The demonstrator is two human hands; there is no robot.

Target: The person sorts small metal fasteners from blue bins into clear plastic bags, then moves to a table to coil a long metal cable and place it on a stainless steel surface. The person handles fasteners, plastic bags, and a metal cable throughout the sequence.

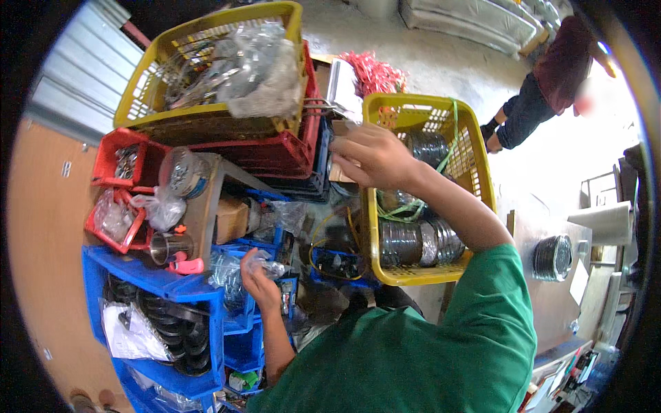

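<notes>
My left hand [263,283] is closed on a clear plastic bag [274,267], above blue parts bins [237,320]. What the bag contains is hard to make out. With the arm stretched forward, my right hand [375,157] hovers at the left rim of a yellow perforated basket [427,279]. Its fingers are bent and blurred by motion, so I cannot see whether they grip anything. Just beyond and below them is a cardboard box [342,172]. Inside the basket lie dark coils wrapped in film [401,242] and green strapping [411,206].
Another yellow basket [131,96], full of plastic bags, sits on red crates [310,148] ahead. At left are red bins [113,162], a jar [184,172] and a pink-handled tool [186,264]. A person [551,79] stands far right; a wrapped coil [553,257] rests on a table.
</notes>
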